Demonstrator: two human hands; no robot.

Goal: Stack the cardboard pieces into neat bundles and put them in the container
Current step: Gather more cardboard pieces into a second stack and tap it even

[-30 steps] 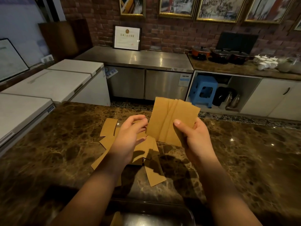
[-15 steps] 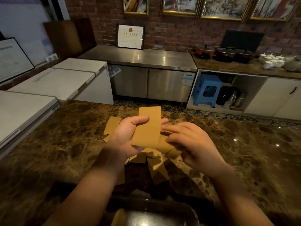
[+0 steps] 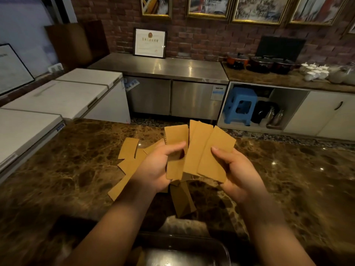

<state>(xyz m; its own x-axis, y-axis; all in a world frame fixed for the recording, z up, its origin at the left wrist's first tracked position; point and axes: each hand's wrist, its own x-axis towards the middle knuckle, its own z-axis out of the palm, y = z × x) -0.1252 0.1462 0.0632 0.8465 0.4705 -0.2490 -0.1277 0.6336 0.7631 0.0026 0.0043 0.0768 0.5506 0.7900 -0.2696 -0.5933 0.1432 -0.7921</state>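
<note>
- Marble counter (image 3: pixel 288 179) fills the lower frame, dark brown with pale veins.
- Steel container (image 3: pixel 192 250) sits at the counter's near edge, at 6 o'clock from the hands.
- Loose cardboard pieces (image 3: pixel 128 150) lie scattered on the counter at 9 o'clock from the hands; another piece (image 3: pixel 182 200) lies just below them.
- Fanned bundle of cardboard strips (image 3: pixel 199 152) is held upright above the counter, uneven at the top.
- Left hand (image 3: pixel 153 169) pinches the leftmost strip, thumb in front.
- Right hand (image 3: pixel 238 173) grips the bundle's right side, thumb across the front.
</note>
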